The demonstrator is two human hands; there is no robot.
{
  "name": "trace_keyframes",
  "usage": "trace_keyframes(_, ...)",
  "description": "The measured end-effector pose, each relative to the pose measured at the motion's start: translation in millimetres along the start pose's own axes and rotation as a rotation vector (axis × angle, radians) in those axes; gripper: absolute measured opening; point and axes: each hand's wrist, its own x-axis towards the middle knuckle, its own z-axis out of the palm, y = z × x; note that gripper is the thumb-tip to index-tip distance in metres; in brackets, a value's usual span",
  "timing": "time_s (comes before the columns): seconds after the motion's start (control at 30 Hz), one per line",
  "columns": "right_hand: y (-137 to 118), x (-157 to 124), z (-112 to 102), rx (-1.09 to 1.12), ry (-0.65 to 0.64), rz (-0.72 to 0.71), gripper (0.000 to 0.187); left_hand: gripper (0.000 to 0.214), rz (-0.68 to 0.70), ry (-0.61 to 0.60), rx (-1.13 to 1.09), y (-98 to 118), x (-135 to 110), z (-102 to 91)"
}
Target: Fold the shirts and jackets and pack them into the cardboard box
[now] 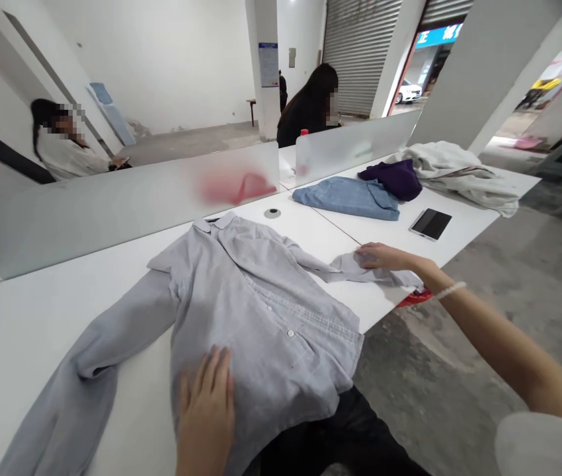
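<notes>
From my head, one camera looks forward and down: shirt [241,297] close below (my hands [206,406] too), wall [186,66] far beyond.

Tablet [431,224] near purple cloth [400,179]

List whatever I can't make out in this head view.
All in the head view:
- Gray shirt: end of the sleeve at picture left, cut off by the bottom edge.
- Red shape: blurred by the frosted divider.
- Right hand: underside hidden by its own back; any pinch is unclear.
</notes>
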Motion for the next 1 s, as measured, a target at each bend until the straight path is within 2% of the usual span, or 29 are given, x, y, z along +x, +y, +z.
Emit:
trace_keyframes(0.1, 7, -22, 4, -0.051, 0.088, 0.118, 0.019, 0.044, 0.196, -0.015, -0.094, 44, 35, -4.4)
trace_keyframes(0.17, 12, -30, -10, -0.064, 0.242, 0.194, 0.01, 0.043, 0.29, -0.044, -0.129, 72, 54, -1.3)
trace_keyframes(0.23, 17, -37, -37, -0.074, 0.426, 0.253, 0.014, 0.042, 0.314, -0.088, -0.13, 91, 62, 6.6)
trace_keyframes(0.3, 19, -45, -66, -0.11, 0.656, 0.297, 0.02, 0.039, 0.298, -0.135, -0.125, 97, 62, 15.7)
trace_keyframes(0.37, 17, -57, -87, -0.184, 0.867, 0.284, 0.025, 0.036, 0.284, -0.163, -0.155, 93, 55, 21.7)
trace_keyframes(0.4, 15, -63, -92, -0.237, 0.934, 0.264, 0.027, 0.035, 0.281, -0.167, -0.182, 89, 50, 22.9)
trace_keyframes(0.43, 13, -71, -94, -0.29, 0.937, 0.242, 0.028, 0.034, 0.276, -0.168, -0.212, 85, 46, 22.9)
trace_keyframes(0.47, 10, -78, -91, -0.326, 0.855, 0.224, 0.027, 0.034, 0.272, -0.166, -0.241, 81, 41, 21.9)
trace_keyframes(0.5, 8, -85, -86, -0.332, 0.702, 0.214, 0.025, 0.033, 0.267, -0.164, -0.265, 77, 37, 20.4)
trace_keyframes(0.6, 10, -98, -60, -0.166, 0.055, 0.162, 0.017, 0.032, 0.255, -0.163, -0.311, 71, 31, 16.6)
trace_keyframes(0.63, 13, -98, -51, -0.095, -0.091, 0.133, 0.018, 0.031, 0.255, -0.159, -0.318, 71, 30, 16.2)
trace_keyframes(0.67, 16, -97, -44, -0.047, -0.157, 0.104, 0.021, 0.031, 0.257, -0.152, -0.322, 70, 30, 16.3)
trace_keyframes(0.7, 20, -92, -38, -0.03, -0.144, 0.085, 0.025, 0.031, 0.259, -0.146, -0.324, 70, 29, 16.6)
trace_keyframes(0.8, 34, -68, -31, -0.092, 0.068, 0.08, 0.035, 0.031, 0.274, -0.126, -0.323, 71, 30, 17.2)
trace_keyframes(0.87, 43, -46, -32, -0.11, 0.139, 0.1, 0.039, 0.031, 0.282, -0.12, -0.318, 71, 30, 16.4)
trace_keyframes(0.93, 49, -27, -31, -0.067, 0.078, 0.128, 0.049, 0.031, 0.287, -0.109, -0.312, 71, 30, 14.8)
trace_keyframes(1.0, 51, -15, -28, -0.006, -0.075, 0.166, 0.064, 0.031, 0.285, -0.105, -0.305, 71, 30, 13.5)
